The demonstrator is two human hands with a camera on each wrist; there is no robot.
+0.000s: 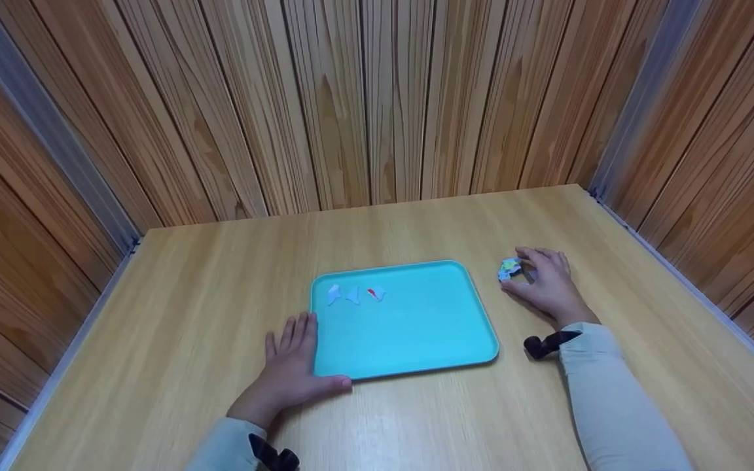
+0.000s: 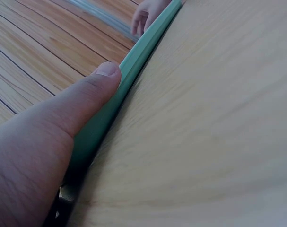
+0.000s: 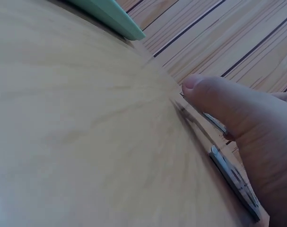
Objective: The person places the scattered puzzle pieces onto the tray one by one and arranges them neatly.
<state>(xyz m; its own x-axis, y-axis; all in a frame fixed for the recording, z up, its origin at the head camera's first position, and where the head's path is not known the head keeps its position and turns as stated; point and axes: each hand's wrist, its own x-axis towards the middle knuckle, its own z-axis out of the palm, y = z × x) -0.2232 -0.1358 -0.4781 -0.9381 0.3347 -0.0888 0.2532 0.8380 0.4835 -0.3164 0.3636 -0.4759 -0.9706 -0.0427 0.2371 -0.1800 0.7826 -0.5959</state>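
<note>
At the tray's left edge, my left hand lies with straight fingers along the rim. Its thumb rests at the front edge. Three small pale-blue puzzle pieces, one marked with red, lie in a row on the turquoise tray. To the right of the tray, my right hand pinches a flat printed puzzle piece in blue, yellow and green between thumb and fingers. It is tilted off the table in the right wrist view. Another flat piece lies on the table under the palm.
The wooden table reaches back to a wood-panelled wall. Similar panels with grey metal corner strips stand at left and right. A black wrist camera is strapped over the right sleeve.
</note>
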